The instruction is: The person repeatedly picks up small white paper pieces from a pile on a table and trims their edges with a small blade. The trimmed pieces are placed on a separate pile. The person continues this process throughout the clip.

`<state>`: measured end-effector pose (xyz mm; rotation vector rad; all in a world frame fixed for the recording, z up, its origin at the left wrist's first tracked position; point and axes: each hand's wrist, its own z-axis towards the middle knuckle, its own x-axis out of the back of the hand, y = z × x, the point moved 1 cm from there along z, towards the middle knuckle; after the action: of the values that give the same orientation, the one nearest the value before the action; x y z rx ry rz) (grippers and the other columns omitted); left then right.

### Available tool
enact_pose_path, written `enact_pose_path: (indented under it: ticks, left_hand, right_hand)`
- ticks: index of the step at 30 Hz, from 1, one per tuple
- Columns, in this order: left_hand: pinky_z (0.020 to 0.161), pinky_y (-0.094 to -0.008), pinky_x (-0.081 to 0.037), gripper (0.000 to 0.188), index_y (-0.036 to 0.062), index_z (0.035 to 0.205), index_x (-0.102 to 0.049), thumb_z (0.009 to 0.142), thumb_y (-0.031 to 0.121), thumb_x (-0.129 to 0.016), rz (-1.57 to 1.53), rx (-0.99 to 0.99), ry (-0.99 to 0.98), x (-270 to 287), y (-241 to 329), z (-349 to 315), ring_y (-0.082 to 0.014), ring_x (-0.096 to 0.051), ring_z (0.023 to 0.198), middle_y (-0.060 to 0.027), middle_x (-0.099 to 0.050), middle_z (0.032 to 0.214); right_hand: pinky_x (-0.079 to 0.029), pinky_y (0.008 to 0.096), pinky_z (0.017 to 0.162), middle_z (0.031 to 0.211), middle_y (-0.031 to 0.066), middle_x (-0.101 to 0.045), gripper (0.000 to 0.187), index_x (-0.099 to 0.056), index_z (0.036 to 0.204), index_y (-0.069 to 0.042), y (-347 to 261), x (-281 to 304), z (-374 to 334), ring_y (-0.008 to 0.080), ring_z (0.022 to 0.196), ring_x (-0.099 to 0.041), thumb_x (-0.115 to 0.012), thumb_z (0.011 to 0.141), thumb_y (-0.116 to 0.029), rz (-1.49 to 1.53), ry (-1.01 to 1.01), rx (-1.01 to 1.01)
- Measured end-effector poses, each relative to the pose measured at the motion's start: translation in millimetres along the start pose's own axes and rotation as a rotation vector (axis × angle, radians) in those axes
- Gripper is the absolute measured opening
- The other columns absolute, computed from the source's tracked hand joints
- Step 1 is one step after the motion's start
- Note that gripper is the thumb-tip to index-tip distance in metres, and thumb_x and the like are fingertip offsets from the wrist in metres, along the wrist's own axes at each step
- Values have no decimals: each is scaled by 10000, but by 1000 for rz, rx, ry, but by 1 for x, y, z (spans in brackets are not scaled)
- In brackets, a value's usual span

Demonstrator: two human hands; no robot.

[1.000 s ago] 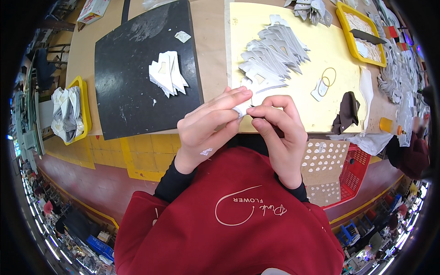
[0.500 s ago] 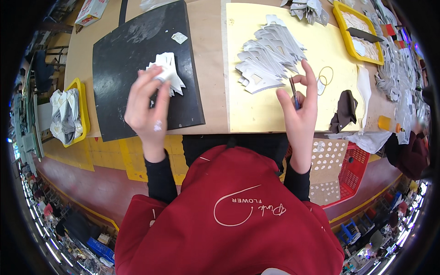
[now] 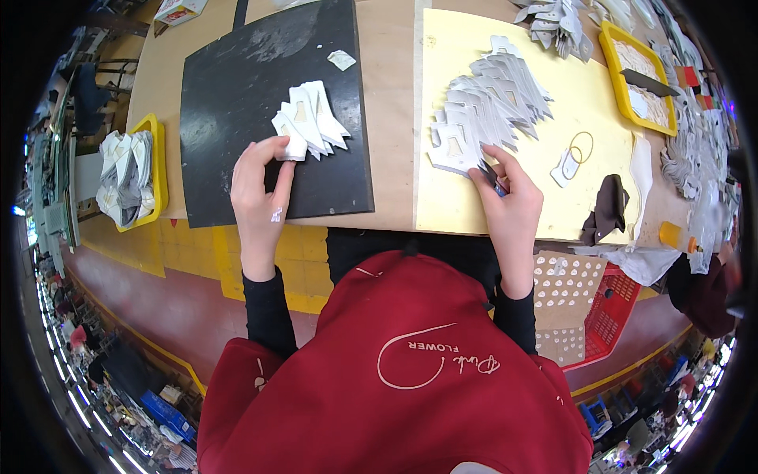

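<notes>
My left hand [image 3: 260, 178] pinches the near end of a white cut-out piece [image 3: 294, 148] between thumb and fingertips. That piece lies at the near end of a small overlapping fan of white pieces [image 3: 320, 114] on a black board [image 3: 237, 110]. In my right hand [image 3: 512, 193] is a small pointed tool [image 3: 500, 188] with a blue part, mostly hidden by the fingers. Its thumb and forefinger also close on the edge of the nearest grey-white piece [image 3: 452, 146]. Behind it a long overlapping row of grey pieces [image 3: 497, 91] runs away over a yellow sheet [image 3: 545, 213].
A yellow tray [image 3: 160, 174] with folded pieces stands at the left. Another yellow tray [image 3: 608, 55] sits at the far right. Rubber bands [image 3: 582, 147], a dark cloth scrap [image 3: 608, 207] and a small scrap [image 3: 342, 60] lie about. A red crate [image 3: 612, 316] is below the table's edge.
My left hand has come down onto the near end of the white fan, which now lies spread out. My right hand has closed on the nearest grey piece. The whole view has shifted slightly.
</notes>
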<state>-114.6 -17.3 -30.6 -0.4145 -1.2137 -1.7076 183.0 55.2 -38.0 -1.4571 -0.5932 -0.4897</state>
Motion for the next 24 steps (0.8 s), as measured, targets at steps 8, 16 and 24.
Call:
enact_pose_path:
  ticks: [8,16,24]
  left_hand:
    - [735,-291,-501,283,48,1026,-732,806,-96,-628,15,66,298,7,9,26,-217,-647,845,-96,-662,943]
    - [999,-419,-436,346,37,1053,-706,799,-109,-521,115,-10,131,-7,26,11,-261,-625,1019,-107,-653,1095]
    - [743,-239,-506,300,-29,1183,-575,905,62,-643,-749,552,-369,-51,108,-19,-106,-617,866,-105,-660,1008]
  right_hand:
    - [-461,238,637,791,76,-660,259,-675,1061,-8,4,8,-6,105,682,-596,-725,811,-58,121,-75,-116]
    - [-485,218,729,867,57,-682,193,-654,1087,64,-3,3,-26,103,785,-661,-616,904,14,646,-210,-291]
    - [-297,156,509,776,54,-695,180,-623,1078,24,-26,14,-30,5,573,-463,-611,898,19,789,-176,-258]
